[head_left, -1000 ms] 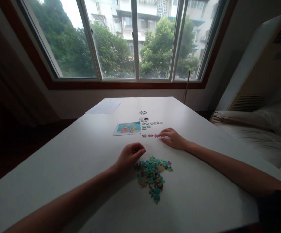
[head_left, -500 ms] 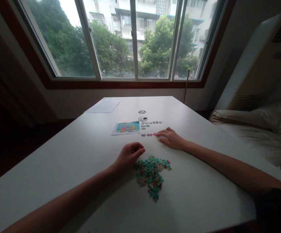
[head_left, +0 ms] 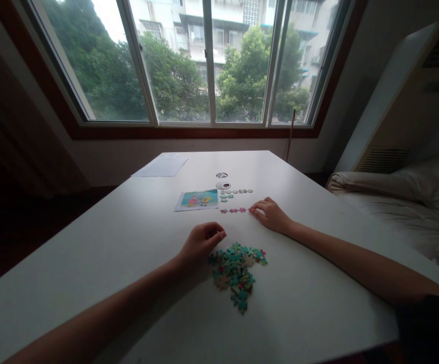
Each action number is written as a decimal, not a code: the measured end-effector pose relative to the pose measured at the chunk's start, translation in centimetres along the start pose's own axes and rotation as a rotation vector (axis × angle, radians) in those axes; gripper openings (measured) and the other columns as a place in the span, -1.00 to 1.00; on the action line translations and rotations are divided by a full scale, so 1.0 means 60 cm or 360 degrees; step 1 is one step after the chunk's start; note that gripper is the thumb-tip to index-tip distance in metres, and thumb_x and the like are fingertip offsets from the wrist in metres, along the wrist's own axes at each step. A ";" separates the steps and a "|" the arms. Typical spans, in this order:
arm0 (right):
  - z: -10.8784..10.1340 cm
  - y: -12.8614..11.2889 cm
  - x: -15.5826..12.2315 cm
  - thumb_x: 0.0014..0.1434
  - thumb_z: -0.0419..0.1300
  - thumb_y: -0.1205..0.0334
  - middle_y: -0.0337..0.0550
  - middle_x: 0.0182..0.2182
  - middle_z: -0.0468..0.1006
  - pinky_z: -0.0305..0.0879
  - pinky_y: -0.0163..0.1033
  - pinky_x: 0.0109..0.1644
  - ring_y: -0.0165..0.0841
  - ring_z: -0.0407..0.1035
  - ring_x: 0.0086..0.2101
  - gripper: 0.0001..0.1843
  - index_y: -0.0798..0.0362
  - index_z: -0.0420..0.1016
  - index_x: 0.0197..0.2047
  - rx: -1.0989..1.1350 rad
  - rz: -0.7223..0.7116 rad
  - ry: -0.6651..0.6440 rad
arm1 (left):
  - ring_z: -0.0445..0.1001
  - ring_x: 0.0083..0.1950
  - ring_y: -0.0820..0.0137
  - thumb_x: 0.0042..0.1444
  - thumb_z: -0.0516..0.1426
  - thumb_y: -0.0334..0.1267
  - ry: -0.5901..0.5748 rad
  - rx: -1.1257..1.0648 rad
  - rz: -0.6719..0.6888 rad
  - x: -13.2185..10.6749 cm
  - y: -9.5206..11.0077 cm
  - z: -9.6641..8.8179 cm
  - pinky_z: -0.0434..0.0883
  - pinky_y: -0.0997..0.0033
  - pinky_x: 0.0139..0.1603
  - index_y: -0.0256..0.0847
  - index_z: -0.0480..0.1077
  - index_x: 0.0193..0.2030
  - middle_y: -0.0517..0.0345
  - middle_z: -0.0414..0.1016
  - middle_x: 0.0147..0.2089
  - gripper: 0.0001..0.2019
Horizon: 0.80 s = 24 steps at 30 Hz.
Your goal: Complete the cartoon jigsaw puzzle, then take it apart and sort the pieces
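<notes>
A heap of mostly green jigsaw puzzle pieces point(head_left: 238, 270) lies on the white table, some pieces tan or pink. Just beyond its left side rests my left hand point(head_left: 203, 240), fingers curled in and thumb against them; what they hold, if anything, is hidden. Farther off, my right hand point(head_left: 270, 215) has its fingertips pinched down at the right end of a row of pink puzzle pieces point(head_left: 233, 210). A bit of pink shows at those fingertips, a puzzle piece mostly covered by them. Behind that row are shorter and longer rows of pale green pieces point(head_left: 236, 191).
A cartoon picture sheet point(head_left: 198, 199) lies left of the rows. Two round patterned discs point(head_left: 223, 185) are beyond them. White paper point(head_left: 161, 165) covers the table's far left corner. A couch point(head_left: 386, 197) stands right of the white table point(head_left: 90, 263), and a window is ahead.
My right hand has shifted slightly right along the pink row, its fingers drawing closer together, uncovering the third pink piece. My left hand has stayed in place.
</notes>
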State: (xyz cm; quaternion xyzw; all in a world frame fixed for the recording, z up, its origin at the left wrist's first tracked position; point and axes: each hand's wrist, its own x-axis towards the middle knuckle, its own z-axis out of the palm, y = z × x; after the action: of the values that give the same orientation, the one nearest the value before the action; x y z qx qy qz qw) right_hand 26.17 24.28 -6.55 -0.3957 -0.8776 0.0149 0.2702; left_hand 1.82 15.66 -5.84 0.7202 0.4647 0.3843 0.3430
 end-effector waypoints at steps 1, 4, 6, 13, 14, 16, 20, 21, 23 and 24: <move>0.000 0.000 0.000 0.20 -0.04 0.15 -0.13 -0.28 0.52 0.12 -0.18 -0.11 -0.30 0.27 -0.24 -0.70 0.04 0.48 -0.24 0.0006 -0.0006 -0.0008 | 0.16 -0.54 0.53 0.01 0.06 -0.16 -0.0003 -0.0004 -0.0004 0.000 0.001 0.000 0.14 0.55 -0.54 -0.30 0.35 -0.45 0.29 0.18 -0.60 -0.78; -0.001 0.001 0.000 0.20 -0.05 0.17 -0.14 -0.27 0.53 0.13 -0.17 -0.10 -0.30 0.27 -0.22 -0.71 0.03 0.47 -0.21 0.0022 -0.0020 -0.0027 | 0.16 -0.55 0.54 0.01 0.06 -0.16 -0.0009 -0.0020 -0.0015 -0.001 0.004 0.000 0.14 0.55 -0.55 -0.30 0.35 -0.45 0.29 0.20 -0.59 -0.78; -0.001 0.002 0.001 0.21 -0.06 0.18 -0.15 -0.26 0.53 0.13 -0.17 -0.10 -0.30 0.28 -0.21 -0.71 0.02 0.47 -0.21 0.0038 -0.0022 -0.0036 | 0.16 -0.55 0.54 0.01 0.06 -0.15 -0.0012 -0.0022 -0.0015 -0.001 0.005 0.000 0.14 0.55 -0.55 -0.30 0.34 -0.45 0.28 0.21 -0.59 -0.78; -0.002 0.004 0.003 0.21 -0.07 0.17 -0.16 -0.28 0.54 0.17 -0.16 -0.11 -0.29 0.31 -0.22 -0.70 -0.01 0.47 -0.20 0.0067 -0.0012 -0.0077 | 0.17 -0.54 0.53 0.01 0.06 -0.16 0.0005 -0.0021 -0.0002 -0.002 0.000 0.000 0.16 0.55 -0.54 -0.30 0.35 -0.45 0.28 0.22 -0.59 -0.78; -0.002 0.004 0.003 0.21 -0.07 0.17 -0.16 -0.28 0.54 0.18 -0.16 -0.11 -0.29 0.32 -0.22 -0.70 -0.01 0.47 -0.20 0.0067 -0.0007 -0.0076 | 0.17 -0.55 0.53 0.01 0.06 -0.16 0.0006 -0.0020 -0.0003 -0.003 0.000 0.000 0.15 0.55 -0.55 -0.30 0.35 -0.45 0.27 0.23 -0.59 -0.78; -0.003 0.003 0.002 0.21 -0.06 0.17 -0.15 -0.28 0.54 0.18 -0.16 -0.11 -0.28 0.32 -0.22 -0.70 -0.01 0.47 -0.20 0.0058 0.0005 -0.0070 | 0.17 -0.55 0.53 0.00 0.07 -0.16 0.0011 -0.0019 -0.0007 -0.003 0.002 0.000 0.15 0.56 -0.55 -0.30 0.35 -0.45 0.27 0.23 -0.59 -0.78; -0.002 0.002 0.001 0.21 -0.06 0.18 -0.15 -0.28 0.53 0.17 -0.16 -0.10 -0.28 0.30 -0.21 -0.71 -0.01 0.47 -0.20 0.0057 -0.0002 -0.0067 | 0.17 -0.55 0.53 0.00 0.07 -0.17 0.0009 -0.0014 -0.0008 -0.003 0.007 -0.001 0.14 0.55 -0.55 -0.31 0.35 -0.46 0.29 0.21 -0.60 -0.79; -0.002 0.002 0.002 0.21 -0.06 0.20 -0.14 -0.27 0.53 0.17 -0.16 -0.09 -0.29 0.30 -0.20 -0.72 0.00 0.46 -0.20 0.0075 -0.0018 -0.0056 | 0.17 -0.55 0.53 0.00 0.07 -0.17 0.0006 -0.0014 -0.0008 -0.003 0.007 -0.001 0.14 0.55 -0.55 -0.31 0.35 -0.46 0.29 0.21 -0.60 -0.79; -0.006 0.000 0.004 0.20 -0.05 0.22 -0.12 -0.26 0.52 0.15 -0.16 -0.07 -0.30 0.29 -0.20 -0.74 0.03 0.45 -0.22 0.0140 -0.0072 -0.0026 | 0.16 -0.55 0.53 0.00 0.07 -0.17 0.0004 -0.0014 -0.0013 -0.003 0.007 -0.001 0.14 0.55 -0.55 -0.31 0.35 -0.46 0.29 0.20 -0.60 -0.79; -0.011 -0.002 0.005 0.19 -0.04 0.23 -0.10 -0.26 0.50 0.16 -0.17 -0.08 -0.31 0.29 -0.21 -0.76 0.04 0.45 -0.25 0.0191 -0.0101 -0.0027 | 0.16 -0.55 0.54 0.00 0.07 -0.16 0.0004 -0.0016 -0.0014 -0.003 0.007 -0.001 0.14 0.56 -0.55 -0.31 0.35 -0.46 0.29 0.19 -0.60 -0.78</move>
State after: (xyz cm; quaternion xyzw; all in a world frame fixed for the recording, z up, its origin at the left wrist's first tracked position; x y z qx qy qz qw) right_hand 26.25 24.31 -5.82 -0.3507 -0.8894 0.0623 0.2864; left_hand 1.86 15.34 -5.49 0.7160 0.4663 0.3861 0.3476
